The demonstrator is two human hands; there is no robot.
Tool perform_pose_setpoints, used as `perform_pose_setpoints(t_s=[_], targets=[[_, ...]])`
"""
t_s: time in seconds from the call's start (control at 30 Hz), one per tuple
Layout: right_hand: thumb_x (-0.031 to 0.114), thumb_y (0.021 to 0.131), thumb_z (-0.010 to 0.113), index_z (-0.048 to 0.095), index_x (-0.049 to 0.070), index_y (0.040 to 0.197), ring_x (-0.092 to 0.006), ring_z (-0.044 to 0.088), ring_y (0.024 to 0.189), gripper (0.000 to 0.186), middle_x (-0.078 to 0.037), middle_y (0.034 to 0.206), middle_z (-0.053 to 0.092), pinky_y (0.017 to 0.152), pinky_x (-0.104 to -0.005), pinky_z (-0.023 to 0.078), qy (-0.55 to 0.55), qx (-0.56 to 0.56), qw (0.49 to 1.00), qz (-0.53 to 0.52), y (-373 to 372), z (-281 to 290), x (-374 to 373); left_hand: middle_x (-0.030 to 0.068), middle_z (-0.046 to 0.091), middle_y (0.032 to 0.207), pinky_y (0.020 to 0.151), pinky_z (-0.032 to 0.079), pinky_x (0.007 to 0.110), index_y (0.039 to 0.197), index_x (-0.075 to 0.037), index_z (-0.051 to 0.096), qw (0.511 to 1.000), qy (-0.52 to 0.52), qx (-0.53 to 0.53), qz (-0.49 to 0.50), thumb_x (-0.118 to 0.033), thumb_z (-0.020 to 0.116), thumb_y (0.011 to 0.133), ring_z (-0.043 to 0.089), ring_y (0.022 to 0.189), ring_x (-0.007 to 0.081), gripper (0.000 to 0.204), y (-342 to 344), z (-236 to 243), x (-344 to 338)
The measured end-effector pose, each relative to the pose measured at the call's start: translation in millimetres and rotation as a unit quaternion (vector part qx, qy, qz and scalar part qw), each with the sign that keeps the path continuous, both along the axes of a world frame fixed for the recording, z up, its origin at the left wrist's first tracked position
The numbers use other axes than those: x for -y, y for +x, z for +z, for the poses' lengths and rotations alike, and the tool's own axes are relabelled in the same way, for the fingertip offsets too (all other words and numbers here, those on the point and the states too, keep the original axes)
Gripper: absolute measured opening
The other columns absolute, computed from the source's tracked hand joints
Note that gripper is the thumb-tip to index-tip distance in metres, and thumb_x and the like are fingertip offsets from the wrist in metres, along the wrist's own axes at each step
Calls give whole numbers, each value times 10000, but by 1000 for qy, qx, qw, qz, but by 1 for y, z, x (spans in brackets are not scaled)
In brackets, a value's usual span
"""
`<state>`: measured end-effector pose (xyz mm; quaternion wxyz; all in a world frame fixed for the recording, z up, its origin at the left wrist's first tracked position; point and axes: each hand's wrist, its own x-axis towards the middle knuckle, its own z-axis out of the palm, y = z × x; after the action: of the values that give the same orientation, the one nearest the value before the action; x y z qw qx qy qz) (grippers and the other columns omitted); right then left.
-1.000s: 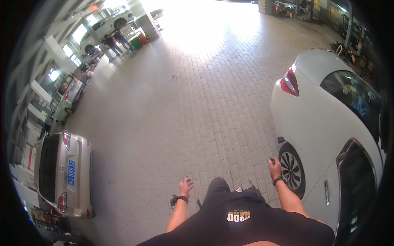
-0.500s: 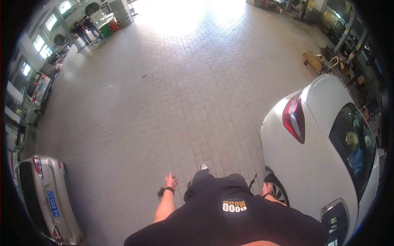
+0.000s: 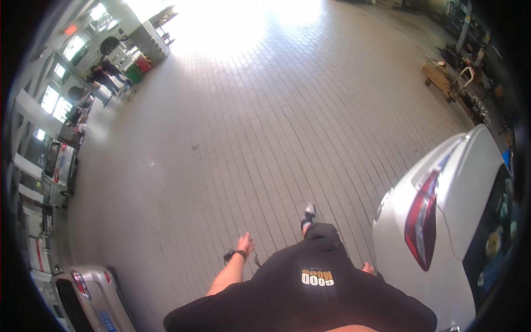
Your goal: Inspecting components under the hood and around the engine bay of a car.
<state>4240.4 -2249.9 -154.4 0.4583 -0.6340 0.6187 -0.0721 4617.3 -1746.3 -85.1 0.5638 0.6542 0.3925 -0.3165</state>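
I walk a tiled garage floor [image 3: 221, 138], left hand [image 3: 245, 242] swinging empty, fingers loose; right hand [image 3: 368, 269] mostly hidden, grip untellable, just beside the white car [image 3: 459, 221]. Best keep clear of its bumper.

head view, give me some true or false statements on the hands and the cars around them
1. The left hand is empty and swung out over the tiled floor. True.
2. A white car stands at the person's right. True.
3. The right hand holds a wrench. False: only a bit of it shows beside the black shirt, and no tool is visible.
4. The silver car is at upper right. False: it is at lower left.
5. The left wrist wears a dark band. True.
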Motion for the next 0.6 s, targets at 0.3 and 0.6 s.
perform_pose_setpoints(t_s=[0.3, 0.6], targets=[[280, 901, 581, 619, 35, 913, -131, 571, 651, 248, -30, 759, 590, 532, -284, 451, 45, 184, 982, 18, 495, 51, 209, 134, 500, 1385, 839, 508, 433, 1377, -172, 449, 997, -9, -31, 72, -490, 464, 970, 570, 1133, 316, 517, 216, 19, 69], [288, 875, 625, 645, -19, 892, -149, 569, 670, 308, -76, 736, 638, 606, -318, 455, -123, 221, 963, 90, 796, 103, 301, 212, 458, 1412, 845, 518, 504, 1389, -98, 418, 996, -31, -86, -1, -426, 463, 980, 549, 1169, 413, 527, 497, -51, 192]])
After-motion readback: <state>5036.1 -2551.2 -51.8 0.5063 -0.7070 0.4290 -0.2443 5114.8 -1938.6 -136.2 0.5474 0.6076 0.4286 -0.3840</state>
